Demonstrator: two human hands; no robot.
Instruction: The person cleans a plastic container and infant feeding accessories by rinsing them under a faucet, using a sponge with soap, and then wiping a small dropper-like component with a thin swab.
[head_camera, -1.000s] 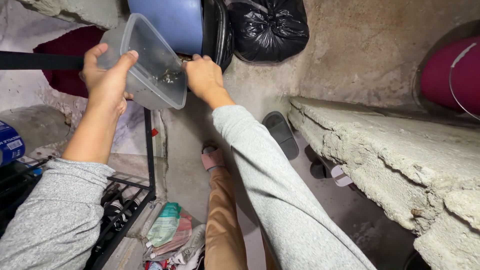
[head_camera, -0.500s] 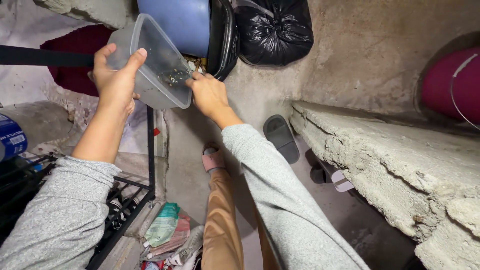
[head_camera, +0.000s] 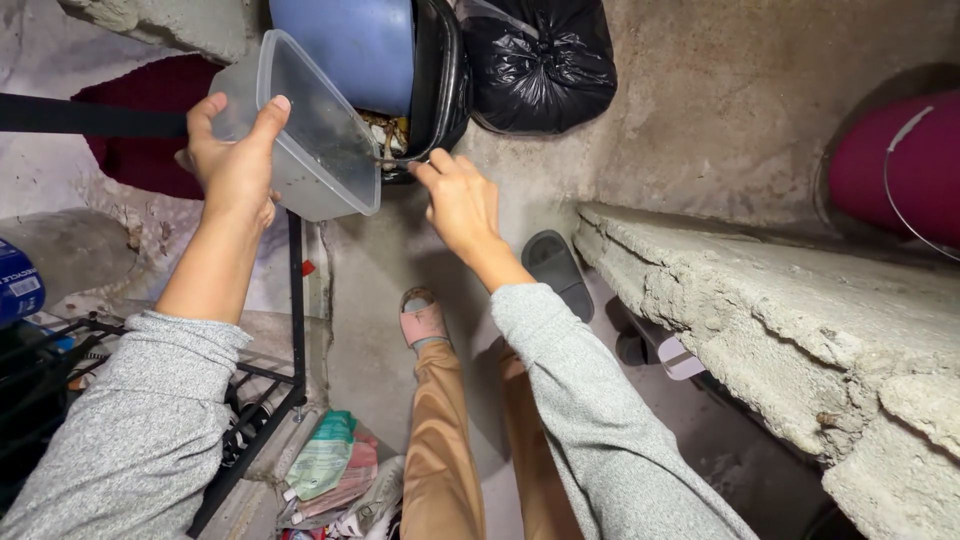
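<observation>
- Left hand (head_camera: 232, 160) had a firm grip round the back of a clear plastic container (head_camera: 300, 125), thumb on the upper rim, fingers spread over the outside. The tub was tipped steeply, mouth facing down and right, and looked pretty much empty.
- Right hand (head_camera: 462, 205) was right at the tub's lower corner, fingers pinched lightly together on what looked like a scrap of brownish stuff. Honestly too small to say if it actually held anything or was just brushing the rim.
- Just under the tub's lip sat a black bin (head_camera: 440, 75) with brown scraps (head_camera: 385, 130) showing at its edge, and a blue lid or tub (head_camera: 345, 40) leaning against it.
- So I'd call this the tail end of the emptying: the tub was over the bin and the last bits were being picked out. Next move would need the tub kept tilted over the bin so nothing lands on the floor.
- Around that: a tied black rubbish bag (head_camera: 540, 60) beside the bin, a grey slipper (head_camera: 555, 265) on the concrete floor, and a rough concrete ledge (head_camera: 780, 310) off right.
</observation>
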